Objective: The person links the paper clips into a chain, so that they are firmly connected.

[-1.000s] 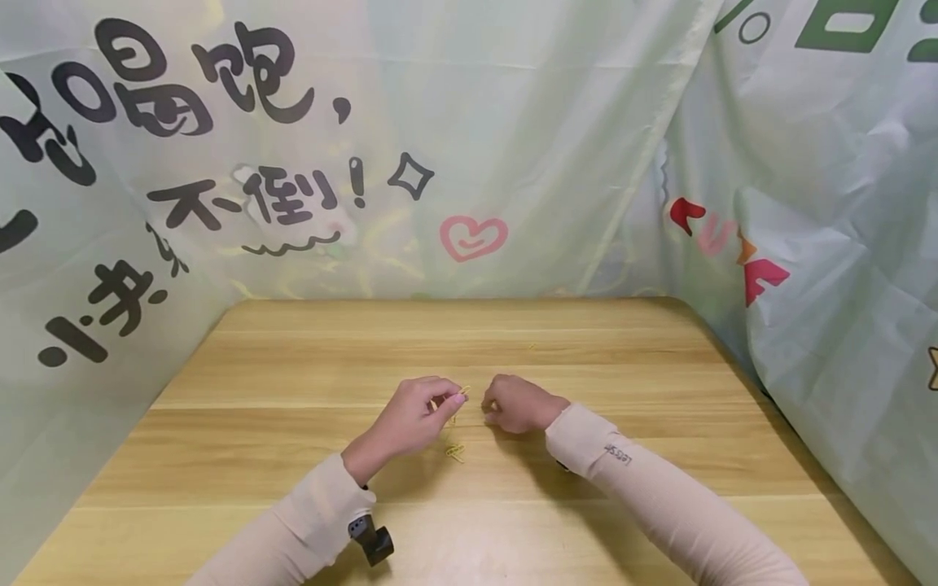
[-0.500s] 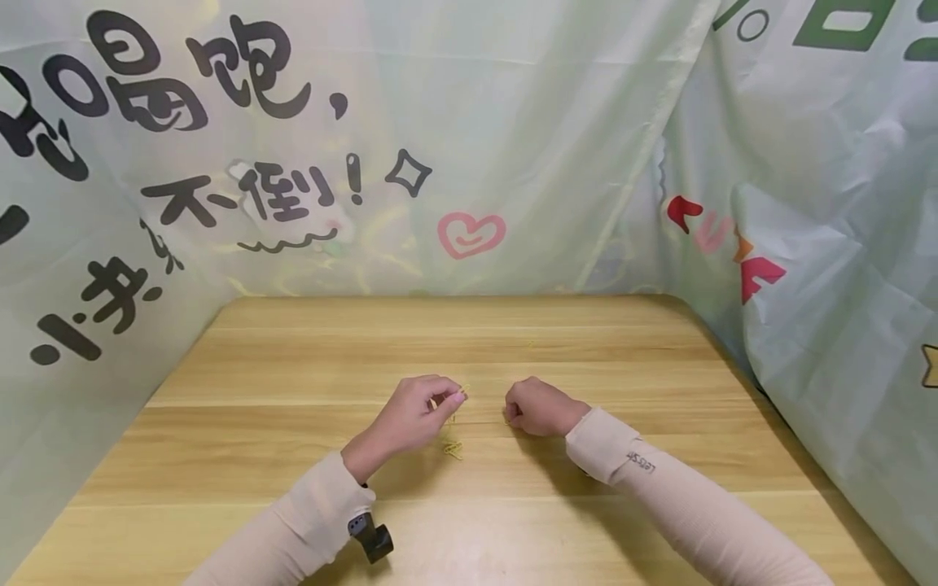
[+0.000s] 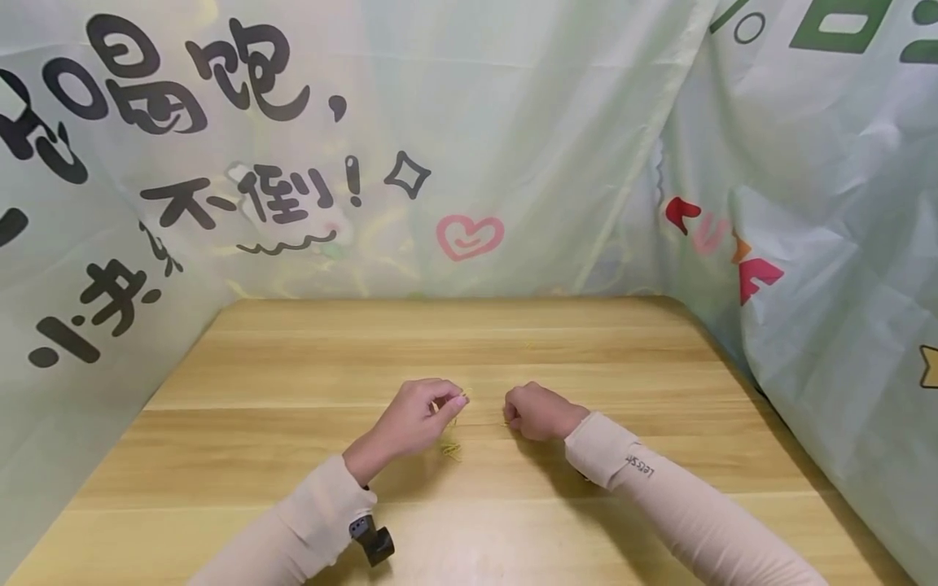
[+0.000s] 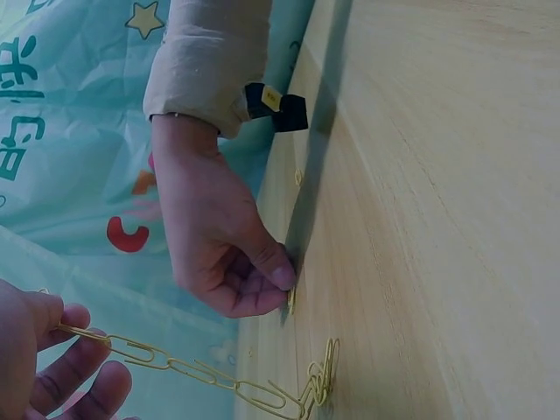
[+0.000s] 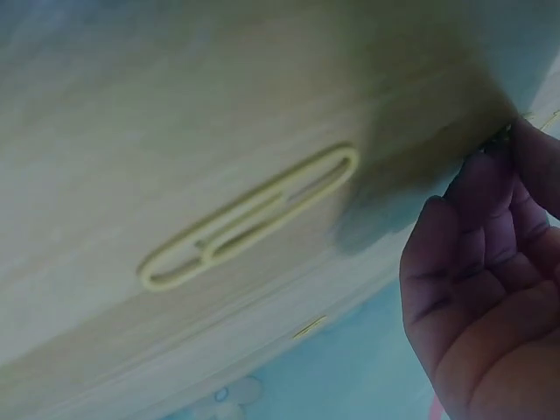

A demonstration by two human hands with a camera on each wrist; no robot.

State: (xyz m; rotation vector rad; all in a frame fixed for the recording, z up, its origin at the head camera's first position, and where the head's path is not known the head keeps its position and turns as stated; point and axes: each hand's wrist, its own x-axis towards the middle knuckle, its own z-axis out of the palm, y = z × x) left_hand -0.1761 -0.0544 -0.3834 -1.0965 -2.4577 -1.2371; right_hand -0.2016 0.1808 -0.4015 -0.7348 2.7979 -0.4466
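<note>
Thumb and fingers of my left hand [image 3: 419, 417] pinch the top end of a chain of yellow paper clips [image 4: 324, 376]. The linked clips slant down from the fingertips in the left wrist view, and the lower ones bunch up at the tabletop. To the right, my right hand [image 3: 544, 412] is low over the table with its fingers curled. Its thumb and fingertips pinch a single paper clip [image 4: 291, 302], mostly covered by the fingers and touching or close to the wood. Another loose paper clip [image 5: 249, 223] lies flat on the table beside the right hand.
Farther back on the wooden table [image 3: 308, 350] lies one more small paper clip [image 5: 311, 326]. Printed fabric curtains [image 3: 572, 163] stand along the back and both sides. A black wrist camera [image 3: 374, 541] hangs below the left sleeve.
My right hand has moved right, away from the left hand, and stayed low over the table for the last half second. The left hand keeps its pinch on the paper clip chain, nearly still.
</note>
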